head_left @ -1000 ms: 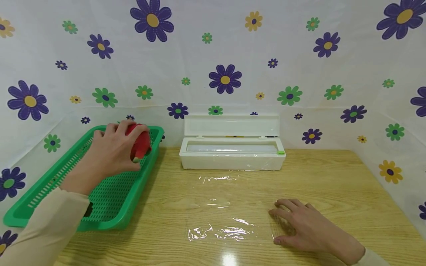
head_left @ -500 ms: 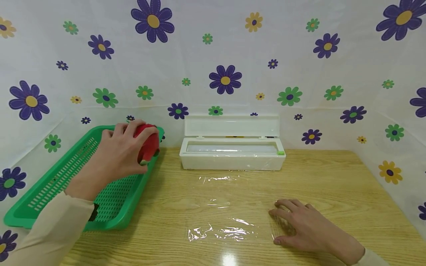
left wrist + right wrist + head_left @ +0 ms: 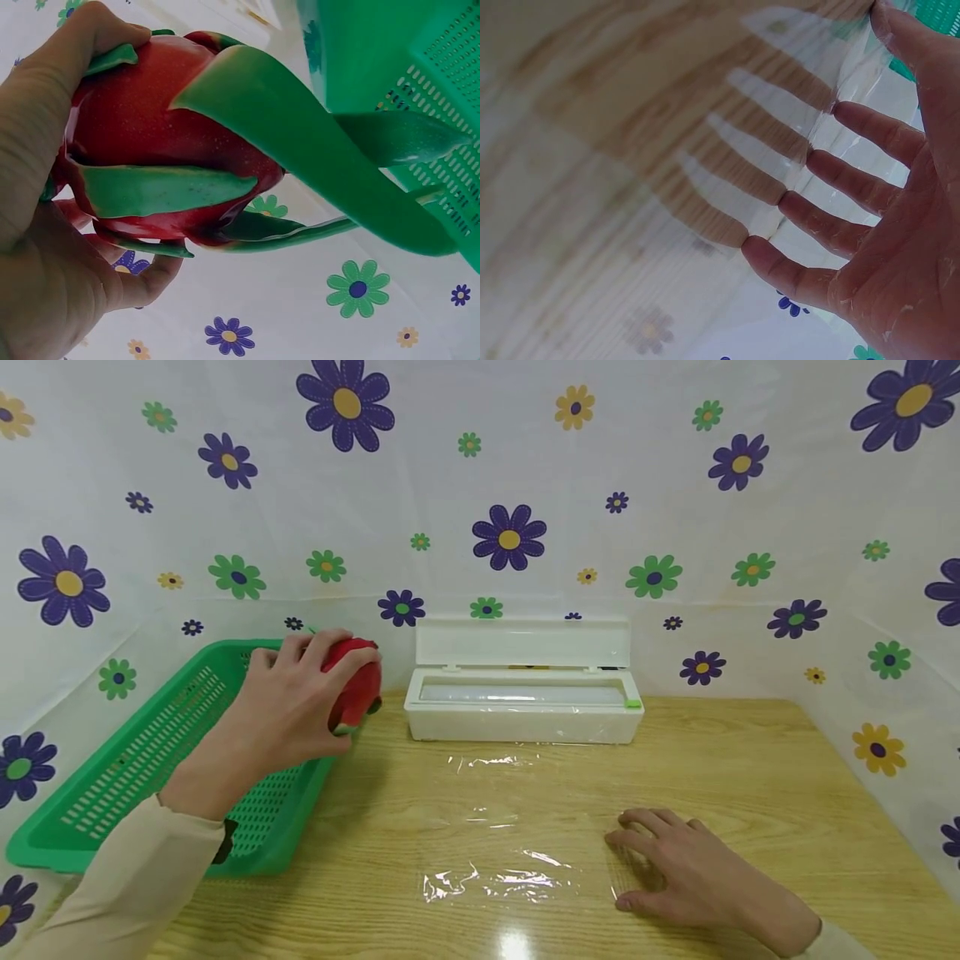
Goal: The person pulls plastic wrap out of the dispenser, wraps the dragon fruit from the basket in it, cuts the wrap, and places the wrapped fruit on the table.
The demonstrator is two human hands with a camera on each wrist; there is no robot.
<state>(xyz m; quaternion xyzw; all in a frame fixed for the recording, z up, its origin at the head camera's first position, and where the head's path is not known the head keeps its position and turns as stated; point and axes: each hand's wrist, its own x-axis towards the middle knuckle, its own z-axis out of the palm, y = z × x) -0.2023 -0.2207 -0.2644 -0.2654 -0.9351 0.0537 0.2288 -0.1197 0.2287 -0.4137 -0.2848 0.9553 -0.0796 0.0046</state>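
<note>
My left hand (image 3: pixel 288 706) grips a red dragon fruit (image 3: pixel 360 681) from above, over the right rim of the green basket. In the left wrist view, thumb and fingers wrap round the dragon fruit (image 3: pixel 172 135), whose long green scales point away from the palm. A sheet of clear cling film (image 3: pixel 517 885) lies on the table, running forward from the white film dispenser (image 3: pixel 523 727). At the film's right edge, my right hand (image 3: pixel 690 877) rests with its fingertips and thumb on the tabletop. The right wrist view shows those fingers (image 3: pixel 802 277) spread, their tips touching the glossy surface.
On the left stands the green slotted basket (image 3: pixel 288 827), long and low-walled. The dispenser's lid (image 3: pixel 522 643) is raised at the back, a film roll (image 3: pixel 521 694) inside. A flower-printed cloth (image 3: pixel 675 527) borders the wood-grain table (image 3: pixel 750 760) at the back and sides.
My left hand has carried the dragon fruit to the right, from above the basket's inside to its right rim. My right hand, the film and the dispenser have stayed put.
</note>
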